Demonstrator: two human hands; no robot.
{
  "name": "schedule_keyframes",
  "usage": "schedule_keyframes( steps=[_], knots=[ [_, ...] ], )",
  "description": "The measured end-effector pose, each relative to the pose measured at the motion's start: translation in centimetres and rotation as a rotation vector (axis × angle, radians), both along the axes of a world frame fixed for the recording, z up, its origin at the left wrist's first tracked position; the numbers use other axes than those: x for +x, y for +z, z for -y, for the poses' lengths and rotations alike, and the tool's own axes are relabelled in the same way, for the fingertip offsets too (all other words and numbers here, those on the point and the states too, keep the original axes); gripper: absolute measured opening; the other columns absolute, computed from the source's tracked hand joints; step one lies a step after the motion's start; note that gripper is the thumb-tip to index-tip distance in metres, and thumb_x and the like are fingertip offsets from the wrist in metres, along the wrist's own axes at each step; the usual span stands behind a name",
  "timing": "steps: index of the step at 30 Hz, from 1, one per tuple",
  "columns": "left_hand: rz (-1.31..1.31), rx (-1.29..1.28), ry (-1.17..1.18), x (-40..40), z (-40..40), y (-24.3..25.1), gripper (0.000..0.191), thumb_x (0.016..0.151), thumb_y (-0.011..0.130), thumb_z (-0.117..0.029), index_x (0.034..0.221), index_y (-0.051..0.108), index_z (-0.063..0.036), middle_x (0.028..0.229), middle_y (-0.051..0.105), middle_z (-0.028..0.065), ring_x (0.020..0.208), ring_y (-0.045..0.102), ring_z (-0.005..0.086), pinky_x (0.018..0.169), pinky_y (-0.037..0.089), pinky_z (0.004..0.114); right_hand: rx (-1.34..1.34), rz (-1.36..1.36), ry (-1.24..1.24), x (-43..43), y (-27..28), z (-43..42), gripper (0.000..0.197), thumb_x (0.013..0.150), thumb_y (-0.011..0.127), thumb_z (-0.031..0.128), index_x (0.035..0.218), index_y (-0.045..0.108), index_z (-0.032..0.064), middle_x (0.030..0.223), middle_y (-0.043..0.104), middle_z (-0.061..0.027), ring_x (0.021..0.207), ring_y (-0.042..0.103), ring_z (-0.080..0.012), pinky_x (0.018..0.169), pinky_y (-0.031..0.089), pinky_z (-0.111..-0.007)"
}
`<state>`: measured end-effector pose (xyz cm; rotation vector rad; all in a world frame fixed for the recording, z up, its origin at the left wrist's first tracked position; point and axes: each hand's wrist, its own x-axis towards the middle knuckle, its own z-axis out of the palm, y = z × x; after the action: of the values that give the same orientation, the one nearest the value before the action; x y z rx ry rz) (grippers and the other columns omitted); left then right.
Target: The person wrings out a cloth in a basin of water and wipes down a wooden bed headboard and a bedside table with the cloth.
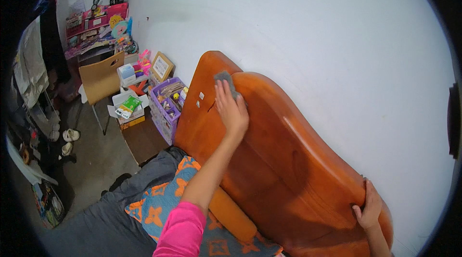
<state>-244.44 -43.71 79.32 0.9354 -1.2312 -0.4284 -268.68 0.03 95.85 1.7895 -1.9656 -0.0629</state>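
A brown leather-like bed headboard [267,156] with a curved top stands against the white wall. My left hand [232,112], at the end of a pink sleeve, presses a grey cloth [224,76] flat on its upper left part, with the palm hidden. Just left of the fingers are a short dark tear [211,107] and two small pale stickers [201,95]. Far to the right, my right hand [371,206] grips the headboard's top edge, its thumb on the front face and its fingers towards the wall side.
Below lie a blue-and-orange patterned pillow [158,210], an orange bolster [232,215] and grey bedding [97,224]. Left of the headboard stand a purple storage crate [169,112], an open white box [119,100] and a wooden chair [101,76]. Shoes [70,135] rest on the floor.
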Motion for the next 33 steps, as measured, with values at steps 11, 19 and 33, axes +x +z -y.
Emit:
schedule_keyframes(
  steps=[11,19,33],
  knots=[
    [0.158,-0.114,0.015,2.0,1.9,-1.4,0.064,0.09,0.046,-0.016,0.146,0.024,0.0051,0.155,0.02,0.0239,0.144,0.016,0.0413,0.115,0.012,0.055,-0.142,-0.044,-0.168,1.6,-0.6,1.0,0.072,0.091,0.046,0.055,0.136,0.044,-0.0014,0.137,0.049,-0.0218,0.125,0.047,-0.0411,0.102,0.035,-0.051],
    [-0.012,0.077,0.052,5.4,7.1,-2.3,0.059,0.097,0.035,-0.02,0.146,0.02,0.0089,0.153,0.019,0.0279,0.142,0.018,0.0416,0.117,0.013,0.047,-0.166,-0.08,-0.163,1.4,-1.0,1.1,0.069,0.092,0.045,0.054,0.134,0.047,-0.0004,0.134,0.053,-0.0213,0.124,0.049,-0.0405,0.102,0.037,-0.051],
    [0.183,0.019,-0.262,0.2,-5.1,-1.7,0.072,0.094,0.045,-0.019,0.148,0.007,0.0095,0.157,0.004,0.0263,0.145,0.004,0.0439,0.115,0.007,0.054,-0.312,-0.076,-0.127,1.1,-1.2,2.3,0.054,0.095,0.048,0.041,0.129,0.052,-0.0004,0.132,0.055,-0.0182,0.123,0.051,-0.0382,0.103,0.037,-0.049]
  ],
)
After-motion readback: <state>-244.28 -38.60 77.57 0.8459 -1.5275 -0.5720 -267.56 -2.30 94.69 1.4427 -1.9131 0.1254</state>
